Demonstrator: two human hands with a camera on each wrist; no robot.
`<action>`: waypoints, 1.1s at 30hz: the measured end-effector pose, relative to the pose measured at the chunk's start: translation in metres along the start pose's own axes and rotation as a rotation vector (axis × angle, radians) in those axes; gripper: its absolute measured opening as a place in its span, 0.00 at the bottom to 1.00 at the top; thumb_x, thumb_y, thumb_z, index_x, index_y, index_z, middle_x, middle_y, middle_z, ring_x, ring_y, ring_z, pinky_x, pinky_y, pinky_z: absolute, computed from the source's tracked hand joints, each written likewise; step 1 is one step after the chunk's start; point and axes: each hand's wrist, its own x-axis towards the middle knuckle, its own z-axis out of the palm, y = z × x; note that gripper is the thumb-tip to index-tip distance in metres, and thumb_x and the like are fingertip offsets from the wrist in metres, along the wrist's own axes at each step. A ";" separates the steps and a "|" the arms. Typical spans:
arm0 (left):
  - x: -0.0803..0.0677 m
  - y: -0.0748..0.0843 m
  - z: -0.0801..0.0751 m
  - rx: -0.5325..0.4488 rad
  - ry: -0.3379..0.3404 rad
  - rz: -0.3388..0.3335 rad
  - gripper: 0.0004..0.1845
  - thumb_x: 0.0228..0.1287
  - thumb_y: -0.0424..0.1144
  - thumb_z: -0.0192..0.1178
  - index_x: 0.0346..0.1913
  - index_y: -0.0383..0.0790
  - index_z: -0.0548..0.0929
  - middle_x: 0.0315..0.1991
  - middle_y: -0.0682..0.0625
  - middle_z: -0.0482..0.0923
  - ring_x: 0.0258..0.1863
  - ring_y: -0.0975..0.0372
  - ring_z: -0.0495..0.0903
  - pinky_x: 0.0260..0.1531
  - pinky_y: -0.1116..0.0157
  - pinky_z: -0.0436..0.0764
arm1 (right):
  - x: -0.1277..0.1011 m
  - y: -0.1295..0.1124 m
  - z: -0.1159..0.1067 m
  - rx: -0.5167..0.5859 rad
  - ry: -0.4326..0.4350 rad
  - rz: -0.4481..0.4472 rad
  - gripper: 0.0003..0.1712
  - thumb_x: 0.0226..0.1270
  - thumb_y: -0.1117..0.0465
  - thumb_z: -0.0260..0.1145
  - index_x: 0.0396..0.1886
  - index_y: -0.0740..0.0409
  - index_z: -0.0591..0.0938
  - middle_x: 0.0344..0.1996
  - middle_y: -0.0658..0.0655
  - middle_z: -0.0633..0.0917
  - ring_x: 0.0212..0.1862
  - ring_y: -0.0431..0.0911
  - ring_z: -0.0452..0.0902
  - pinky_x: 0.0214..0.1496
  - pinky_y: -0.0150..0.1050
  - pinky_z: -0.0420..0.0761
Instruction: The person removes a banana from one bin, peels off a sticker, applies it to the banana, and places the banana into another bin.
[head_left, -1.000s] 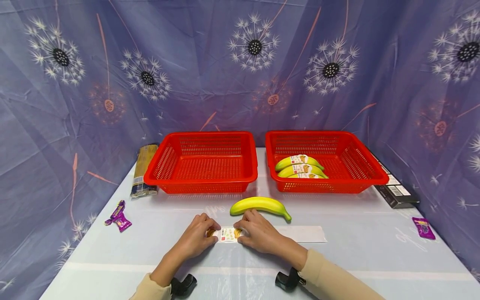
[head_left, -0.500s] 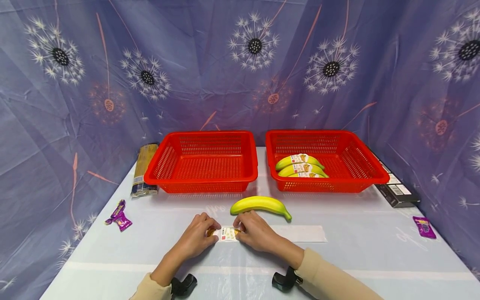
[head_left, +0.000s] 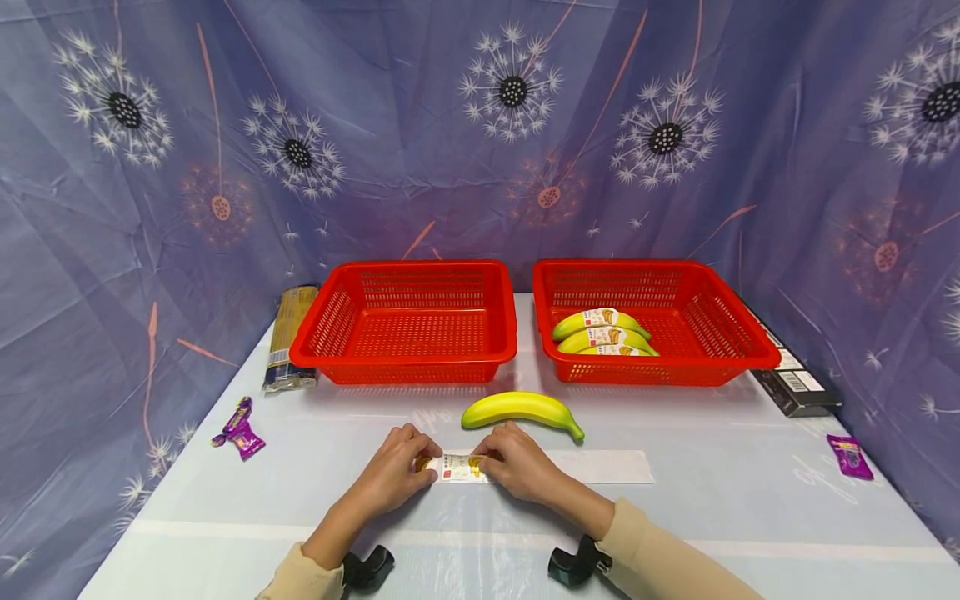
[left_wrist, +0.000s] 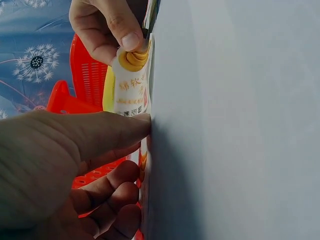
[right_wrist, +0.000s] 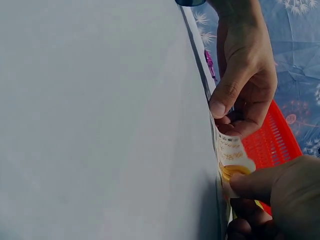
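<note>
A strip of banana stickers lies on the table; its white backing paper (head_left: 603, 467) runs bare to the right. My left hand (head_left: 393, 473) holds the strip down at its left part, thumb and fingertips on it. Between the hands shows a printed sticker (head_left: 459, 468) with a banana picture. Thumb and finger of my right hand (head_left: 521, 465) pinch this sticker's right end, which stands raised off the backing in the left wrist view. Just beyond the right hand lies a loose yellow-green banana (head_left: 519, 408), with no sticker showing on it.
Two red baskets (head_left: 405, 373) stand at the back; the right basket (head_left: 720, 371) holds several labelled bananas (head_left: 603, 337). Purple wrapped candies (head_left: 242, 432) lie at the left, one purple packet (head_left: 849, 457) at the right. A noodle pack (head_left: 291, 337) and a black box (head_left: 797, 392) flank the baskets.
The right hand shifts slightly at the sticker's right end, and thumb and finger now close on it; the sticker's surface tilts and catches more light. The left hand stays in place.
</note>
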 end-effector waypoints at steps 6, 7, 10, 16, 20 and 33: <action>-0.001 -0.001 -0.001 -0.002 0.000 0.005 0.10 0.46 0.34 0.69 0.35 0.44 0.83 0.30 0.55 0.69 0.34 0.64 0.61 0.33 0.70 0.61 | -0.001 0.001 0.001 0.065 0.011 -0.009 0.04 0.56 0.61 0.68 0.28 0.45 0.85 0.26 0.41 0.77 0.35 0.36 0.63 0.39 0.30 0.65; -0.001 -0.001 -0.001 -0.002 0.001 0.005 0.11 0.46 0.34 0.69 0.35 0.44 0.83 0.30 0.55 0.69 0.34 0.64 0.61 0.33 0.70 0.61 | -0.002 0.000 0.001 0.069 0.007 0.001 0.04 0.56 0.60 0.69 0.28 0.45 0.84 0.26 0.41 0.76 0.35 0.36 0.62 0.38 0.29 0.64; -0.001 -0.001 0.000 -0.005 0.004 0.000 0.11 0.46 0.33 0.69 0.35 0.44 0.83 0.30 0.55 0.69 0.34 0.64 0.61 0.33 0.70 0.61 | -0.001 -0.001 0.001 0.080 -0.005 0.025 0.05 0.53 0.60 0.70 0.28 0.44 0.83 0.24 0.40 0.76 0.34 0.35 0.62 0.37 0.28 0.64; 0.000 -0.002 0.000 0.000 0.004 -0.007 0.10 0.46 0.33 0.69 0.34 0.44 0.83 0.30 0.56 0.69 0.34 0.64 0.61 0.34 0.69 0.61 | 0.000 -0.003 0.002 0.092 -0.028 0.066 0.06 0.52 0.63 0.70 0.31 0.49 0.85 0.22 0.41 0.77 0.31 0.35 0.62 0.34 0.27 0.64; 0.000 -0.003 0.001 0.003 0.001 0.001 0.10 0.46 0.33 0.69 0.35 0.44 0.83 0.30 0.56 0.69 0.34 0.64 0.61 0.33 0.69 0.61 | 0.000 -0.003 0.003 0.083 -0.021 0.063 0.04 0.52 0.62 0.71 0.29 0.49 0.86 0.21 0.41 0.78 0.31 0.35 0.61 0.33 0.26 0.63; -0.002 -0.002 0.001 -0.004 -0.004 0.012 0.10 0.47 0.33 0.69 0.36 0.44 0.83 0.32 0.55 0.70 0.35 0.64 0.61 0.33 0.69 0.61 | -0.004 -0.001 -0.009 0.193 0.042 0.073 0.02 0.55 0.56 0.70 0.25 0.45 0.85 0.21 0.40 0.76 0.30 0.36 0.63 0.32 0.28 0.65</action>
